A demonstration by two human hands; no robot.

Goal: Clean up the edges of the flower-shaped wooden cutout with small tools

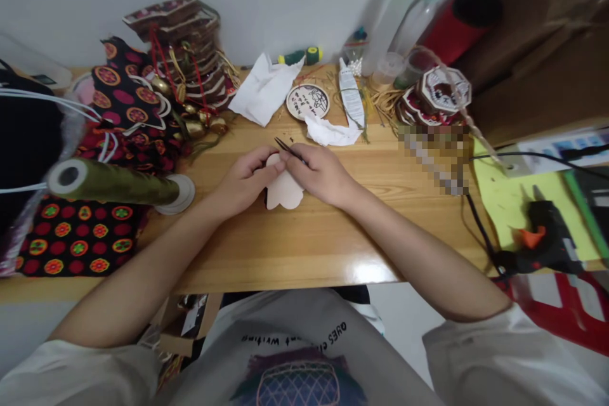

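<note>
Over the middle of the table, my left hand [252, 179] is closed on a pale, flat piece with a scalloped, petal-like edge [284, 193]. A dark edge shows along that piece's left side, and its upper part is hidden by my fingers. Beside it my right hand [321, 171] is closed around dark, pointed tweezers [287, 147], whose tips point up and to the left past the fingers. My right fingertips touch the top of the pale piece. Just beyond the hands lie a crumpled white tissue [333, 132] and a round disc with black writing and a drawing [308, 102].
A green thread spool [114, 182] and patterned cloth [80, 238] lie at left, before stacked ornaments [190, 57]. At the back are a folded tissue [264, 92], a screwdriver [302, 56] and a white tube [351, 92]. A glue gun [547, 235] rests at right.
</note>
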